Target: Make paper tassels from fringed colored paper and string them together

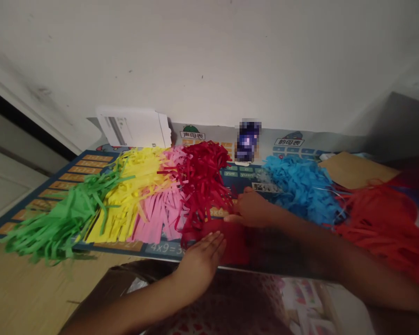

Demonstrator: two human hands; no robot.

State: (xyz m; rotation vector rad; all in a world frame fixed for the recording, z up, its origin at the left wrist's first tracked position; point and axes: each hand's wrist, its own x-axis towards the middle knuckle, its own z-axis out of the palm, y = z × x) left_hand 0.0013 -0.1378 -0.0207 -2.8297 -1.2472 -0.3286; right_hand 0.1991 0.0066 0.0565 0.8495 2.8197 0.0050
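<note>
My left hand [204, 258] lies with its fingers stretched out flat on the lower left part of a red sheet [235, 244] at the table's front edge. At the sheet's upper edge is my right hand [254, 209], a little blurred, its thumb held apart from the fingers; some fingertips are hidden. Just behind the left hand, a bundle of dark red paper fringe [206, 177] spreads over the table. Pink fringe [162, 211], yellow fringe [129, 190] and green fringe [63, 218] lie in a row to its left.
Blue fringe [302, 188] and bright red fringe [384, 228] lie at the right, near a tan envelope-like piece [359, 170]. A pixelated phone-like object [247, 142] and a white box [134, 128] stand by the wall. The printed mat [160, 249] covers the table.
</note>
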